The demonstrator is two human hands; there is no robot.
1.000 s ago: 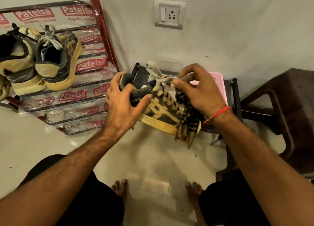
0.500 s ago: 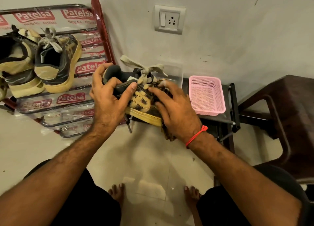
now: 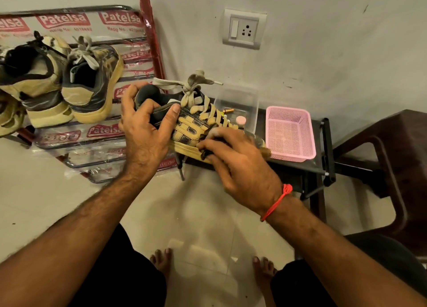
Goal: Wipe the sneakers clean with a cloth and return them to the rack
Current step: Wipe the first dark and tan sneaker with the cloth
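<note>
A tan and black sneaker (image 3: 191,126) with beige laces is held in the air in front of me, toe pointing right. My left hand (image 3: 145,131) grips its heel and collar. My right hand (image 3: 238,166) presses a dark striped cloth (image 3: 208,153) against the sneaker's side and yellow sole; only a small edge of the cloth shows under the fingers. Two more tan sneakers (image 3: 92,80) stand on the shoe rack (image 3: 147,36) at the left, heels toward me.
The red-framed rack, wrapped in printed plastic, leans on the wall. A low black stand (image 3: 323,149) carries a pink basket (image 3: 288,133) and a clear container (image 3: 238,106). A dark brown chair (image 3: 392,159) stands at right. My bare feet rest on the tiled floor.
The cloth hung down from my right hand a second ago; now it is bunched under the hand, which has slid down onto the sneaker's side near the sole.
</note>
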